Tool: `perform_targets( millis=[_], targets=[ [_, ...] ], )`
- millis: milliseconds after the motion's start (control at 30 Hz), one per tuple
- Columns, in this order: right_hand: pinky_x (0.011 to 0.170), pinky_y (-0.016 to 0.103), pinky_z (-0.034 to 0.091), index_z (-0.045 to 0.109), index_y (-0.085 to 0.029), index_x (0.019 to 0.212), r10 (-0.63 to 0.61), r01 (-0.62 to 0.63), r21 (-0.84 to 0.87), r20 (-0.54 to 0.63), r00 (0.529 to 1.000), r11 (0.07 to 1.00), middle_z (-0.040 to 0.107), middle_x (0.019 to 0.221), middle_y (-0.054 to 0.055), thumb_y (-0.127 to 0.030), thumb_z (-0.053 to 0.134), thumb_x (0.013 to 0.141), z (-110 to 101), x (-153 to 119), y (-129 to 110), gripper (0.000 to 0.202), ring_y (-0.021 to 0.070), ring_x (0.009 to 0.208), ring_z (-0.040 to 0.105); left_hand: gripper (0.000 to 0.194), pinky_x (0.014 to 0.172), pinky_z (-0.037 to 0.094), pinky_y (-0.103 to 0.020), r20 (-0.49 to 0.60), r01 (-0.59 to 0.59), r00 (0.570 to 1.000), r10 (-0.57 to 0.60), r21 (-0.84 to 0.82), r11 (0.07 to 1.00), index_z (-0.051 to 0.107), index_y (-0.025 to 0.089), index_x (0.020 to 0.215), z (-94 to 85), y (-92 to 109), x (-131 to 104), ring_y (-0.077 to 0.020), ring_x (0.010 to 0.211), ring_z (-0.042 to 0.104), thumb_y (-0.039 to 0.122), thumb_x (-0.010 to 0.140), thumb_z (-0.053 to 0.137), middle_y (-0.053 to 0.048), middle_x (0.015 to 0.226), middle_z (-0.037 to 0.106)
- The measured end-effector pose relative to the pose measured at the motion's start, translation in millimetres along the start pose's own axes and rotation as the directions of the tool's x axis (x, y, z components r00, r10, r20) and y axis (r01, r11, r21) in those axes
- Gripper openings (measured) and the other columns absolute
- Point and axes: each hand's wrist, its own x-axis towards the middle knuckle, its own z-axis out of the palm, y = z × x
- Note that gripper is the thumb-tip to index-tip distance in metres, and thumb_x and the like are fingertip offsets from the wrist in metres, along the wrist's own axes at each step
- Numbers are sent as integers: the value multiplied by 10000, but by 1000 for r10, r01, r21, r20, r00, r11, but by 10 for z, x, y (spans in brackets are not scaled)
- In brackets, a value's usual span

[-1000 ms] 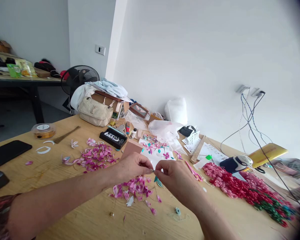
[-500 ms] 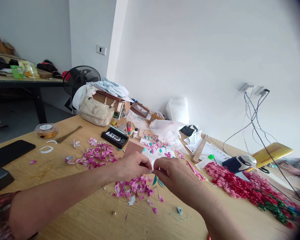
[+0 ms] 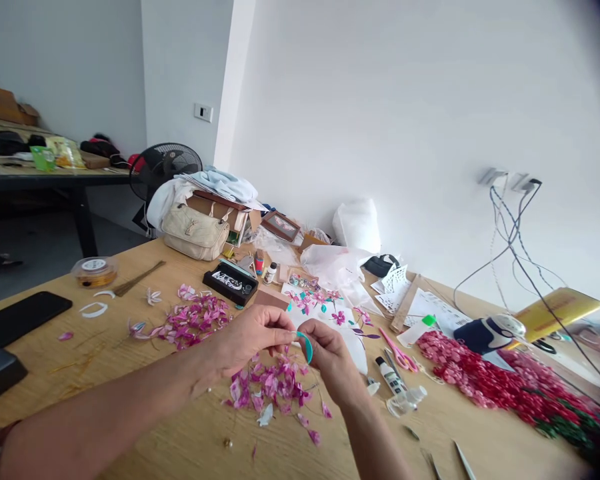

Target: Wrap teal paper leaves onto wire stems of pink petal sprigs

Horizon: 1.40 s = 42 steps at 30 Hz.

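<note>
A small teal leaf-shaped piece (image 3: 306, 347) is between my two hands, above the table. My right hand (image 3: 325, 357) has its thumb and fingers pinched on it. Touching its upper left end are the closed fingertips of my left hand (image 3: 263, 337), which grip the tip. Below both hands lies a loose heap of pink-purple petals (image 3: 273, 383). A second pile of pink petals (image 3: 200, 317) sits to the left of my left hand. Behind the hands, a white sheet (image 3: 353, 333) carries pink flowers and teal leaves.
Pink scissors (image 3: 400, 352), a small black-and-white bottle (image 3: 390, 375) and tweezers (image 3: 464, 460) lie to the right. Further right are red and pink strands (image 3: 495, 380). A black tray (image 3: 230, 283), a beige bag (image 3: 196, 230) and a phone (image 3: 25, 317) are at left.
My right hand has turned, and the teal piece now shows between my hands. The bottle and tweezers have come into sight at right. The blue-green spool near my right wrist is out of sight.
</note>
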Motion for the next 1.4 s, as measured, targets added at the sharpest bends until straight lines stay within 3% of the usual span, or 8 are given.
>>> perform_targets(
  millis=[300, 467, 633, 733, 867, 1100, 1267, 1400],
  targets=[
    [412, 207, 213, 482, -193, 665, 24, 42, 175, -360, 933, 984, 316, 497, -75, -430, 503, 791, 572, -146, 446, 270, 78, 433, 240, 117, 494, 322, -201, -174, -80, 977, 120, 223, 972, 551, 124, 680, -74, -27, 115, -85, 508, 420, 241, 693, 554, 45, 536, 472],
    [459, 220, 267, 512, -183, 627, -103, -29, -309, -401, 910, 951, 384, 491, -45, -311, 434, 816, 700, -312, 254, 242, 103, 460, 349, 93, 573, 358, -209, -137, -145, 952, 272, 580, 801, 570, 139, 666, -69, -107, 174, -112, 604, 475, 164, 735, 512, 20, 618, 517],
    [510, 217, 284, 555, -186, 635, -230, 1, -698, -235, 944, 716, 507, 548, -12, -200, 405, 823, 393, -372, -231, 241, 118, 515, 451, 175, 626, 357, -213, 153, -327, 924, 350, 792, 516, 595, 136, 653, -18, -204, 156, -128, 685, 511, 98, 768, 470, -14, 702, 560],
    [538, 209, 301, 549, -183, 618, -218, 52, -651, -177, 960, 757, 499, 560, -20, -189, 440, 803, 112, -248, -337, 214, 115, 546, 443, 126, 630, 363, -212, 226, -351, 934, 277, 732, 585, 620, 138, 689, 34, -162, 72, -128, 691, 521, 126, 756, 514, -13, 713, 584],
    [528, 210, 306, 541, -178, 620, -124, 76, -263, -172, 977, 962, 439, 554, -40, -291, 541, 756, -62, -60, -122, 177, 105, 544, 385, 83, 530, 350, -196, 88, -163, 986, 138, 459, 873, 605, 143, 702, 66, -36, -35, -96, 559, 474, 198, 725, 547, 29, 601, 537],
    [421, 203, 221, 486, -187, 661, -41, 53, 37, -269, 962, 998, 281, 498, -81, -403, 480, 792, 427, -109, 337, 253, 77, 439, 219, 112, 506, 370, -201, -126, -151, 978, 167, 127, 980, 548, 134, 675, -49, -30, 25, -88, 521, 436, 242, 679, 576, 40, 557, 481],
    [445, 203, 253, 457, -185, 592, -135, 36, -283, -339, 931, 958, 355, 495, -52, -289, 421, 814, 717, -290, 300, 248, 94, 464, 328, 76, 503, 351, -200, -160, -128, 969, 189, 329, 936, 553, 136, 676, -80, -123, 106, -97, 527, 441, 203, 702, 531, 39, 552, 475],
    [479, 211, 258, 502, -179, 619, -276, 66, -656, -222, 935, 752, 441, 523, -23, -219, 389, 830, 594, -388, -4, 242, 106, 484, 397, 93, 534, 345, -199, -81, -182, 960, 270, 553, 813, 580, 137, 650, -56, -158, 126, -109, 579, 471, 152, 712, 513, 25, 598, 512]
  ],
)
